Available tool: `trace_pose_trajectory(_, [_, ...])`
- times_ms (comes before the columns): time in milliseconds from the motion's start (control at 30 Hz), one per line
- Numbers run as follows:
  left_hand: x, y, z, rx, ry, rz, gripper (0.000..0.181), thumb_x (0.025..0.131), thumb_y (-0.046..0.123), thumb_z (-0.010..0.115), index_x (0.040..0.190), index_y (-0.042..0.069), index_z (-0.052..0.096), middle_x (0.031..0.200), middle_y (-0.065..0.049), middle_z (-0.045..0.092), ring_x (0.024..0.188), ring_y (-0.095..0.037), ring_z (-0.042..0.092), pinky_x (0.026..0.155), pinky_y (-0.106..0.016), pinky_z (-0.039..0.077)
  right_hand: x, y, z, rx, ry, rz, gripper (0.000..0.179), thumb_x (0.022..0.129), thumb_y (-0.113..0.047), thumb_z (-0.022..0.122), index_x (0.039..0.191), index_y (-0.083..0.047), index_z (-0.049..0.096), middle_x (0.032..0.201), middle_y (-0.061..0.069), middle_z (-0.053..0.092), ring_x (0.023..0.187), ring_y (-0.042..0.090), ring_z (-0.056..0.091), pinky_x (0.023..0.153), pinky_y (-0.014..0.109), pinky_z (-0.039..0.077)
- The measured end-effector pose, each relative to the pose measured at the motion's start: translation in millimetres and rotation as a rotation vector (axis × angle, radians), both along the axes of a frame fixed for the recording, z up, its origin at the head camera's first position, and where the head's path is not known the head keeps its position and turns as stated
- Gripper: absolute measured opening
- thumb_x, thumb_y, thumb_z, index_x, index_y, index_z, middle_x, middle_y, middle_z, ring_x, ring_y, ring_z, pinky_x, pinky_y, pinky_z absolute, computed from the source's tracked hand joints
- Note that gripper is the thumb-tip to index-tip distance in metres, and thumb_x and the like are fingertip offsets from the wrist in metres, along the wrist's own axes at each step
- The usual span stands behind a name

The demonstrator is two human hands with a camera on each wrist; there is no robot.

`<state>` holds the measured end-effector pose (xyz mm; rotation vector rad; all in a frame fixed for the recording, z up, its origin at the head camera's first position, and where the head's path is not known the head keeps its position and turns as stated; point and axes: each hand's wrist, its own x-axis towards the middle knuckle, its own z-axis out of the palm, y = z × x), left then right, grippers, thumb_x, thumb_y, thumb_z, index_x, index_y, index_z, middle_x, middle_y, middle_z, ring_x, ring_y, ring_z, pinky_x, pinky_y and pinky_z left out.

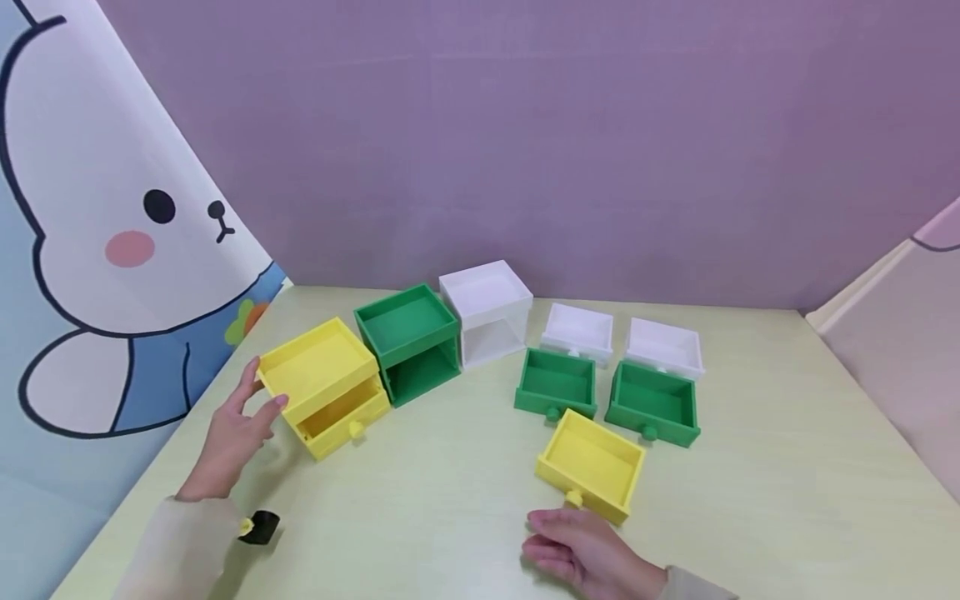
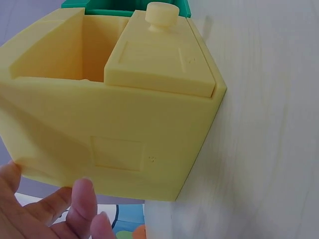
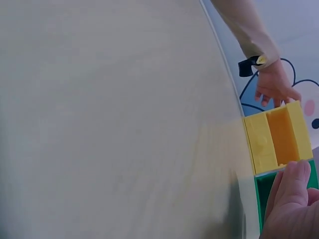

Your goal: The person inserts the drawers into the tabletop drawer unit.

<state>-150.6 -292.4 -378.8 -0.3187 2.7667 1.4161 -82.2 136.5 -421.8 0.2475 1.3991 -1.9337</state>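
Note:
My left hand grips the left side of a yellow drawer cabinet, thumb by the front top corner and a finger by the back one. A yellow drawer with a round knob fills the cabinet's lower slot; its upper slot is bare. Just in front of a loose yellow drawer, my right hand holds nothing, its fingers loosely bent. Beside the yellow cabinet stand a green cabinet and a white cabinet, both without drawers.
Two green drawers lie behind the loose yellow one, with two white drawers farther back. A purple panel rises behind the pale table; a rabbit-print cloth hangs at the left. A black band sits at my left wrist.

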Motion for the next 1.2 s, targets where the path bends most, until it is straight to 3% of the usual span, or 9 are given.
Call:
trace_pose_trajectory(367, [1.2, -0.5, 1.0, -0.028, 0.012, -0.012, 0.078, 0.100, 0.044, 0.043, 0.153, 0.022, -0.010, 0.148, -0.033, 0.019, 0.079, -0.030, 0.051, 0.069, -0.029, 0.046, 7.0, 30, -3.4, -0.032, -0.122, -0.095, 0.018, 0.099, -0.017, 0.053, 0.104, -0.005, 0.065, 0.087, 0.005, 0.070, 0.083, 0.010, 0.069, 0.080, 0.019, 0.050])
trace_pose_trajectory(567, [2.4, 0.0, 1.6, -0.032, 0.026, -0.017, 0.078, 0.100, 0.044, 0.044, 0.153, 0.021, -0.009, 0.148, -0.033, 0.020, 0.074, -0.029, 0.051, 0.068, -0.028, 0.047, 3.8, 34, -2.3, -0.074, -0.190, -0.186, 0.020, 0.099, -0.020, 0.054, 0.108, -0.003, 0.060, 0.089, 0.007, 0.070, 0.083, 0.012, 0.069, 0.081, 0.019, 0.049])
trace_pose_trajectory(833, [-2.3, 3.4, 1.4, -0.013, 0.003, -0.012, 0.079, 0.100, 0.045, 0.043, 0.153, 0.024, -0.010, 0.149, -0.032, 0.018, 0.072, -0.026, 0.050, 0.071, -0.031, 0.048, 0.2, 31, -2.3, -0.158, -0.198, -0.263, 0.019, 0.103, -0.020, 0.045, 0.104, -0.005, 0.056, 0.086, 0.004, 0.069, 0.080, 0.009, 0.068, 0.078, 0.015, 0.049])
trace_pose_trajectory(1200, [1.8, 2.1, 1.4, -0.040, 0.025, -0.016, 0.078, 0.100, 0.043, 0.044, 0.153, 0.020, -0.009, 0.147, -0.032, 0.021, 0.072, -0.026, 0.050, 0.067, -0.028, 0.047, 3.1, 22, -3.2, -0.134, -0.244, -0.428, 0.024, 0.103, -0.026, 0.045, 0.102, -0.005, 0.057, 0.087, 0.007, 0.070, 0.081, 0.010, 0.068, 0.081, 0.017, 0.049])
